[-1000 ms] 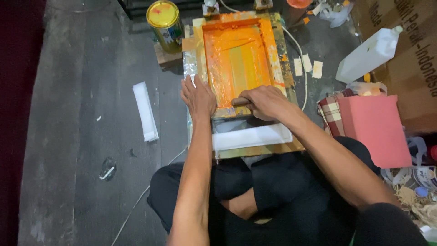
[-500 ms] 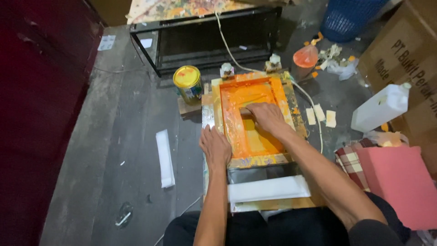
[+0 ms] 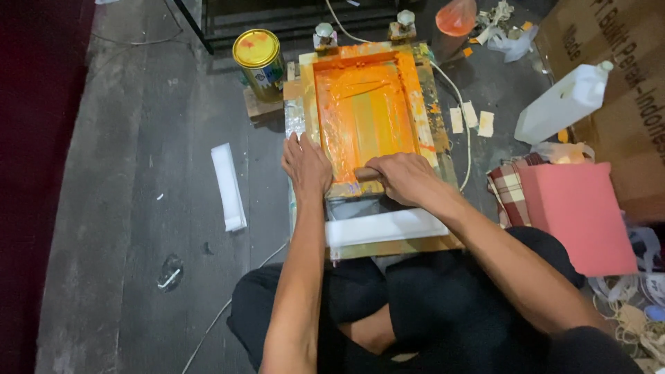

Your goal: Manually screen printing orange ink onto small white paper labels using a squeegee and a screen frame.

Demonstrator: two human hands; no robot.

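Right hand (image 3: 405,176): grip closed around wooden squeegee (image 3: 367,173), near end of orange-inked screen frame (image 3: 364,111). Left hand (image 3: 306,165): fingers spread flat on frame's left edge. Yellow-lidded can (image 3: 258,59) nearby.

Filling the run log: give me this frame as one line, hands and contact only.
left hand: flat on screen frame near-left corner | right hand: gripping squeegee handle at frame's near edge | screen: orange ink
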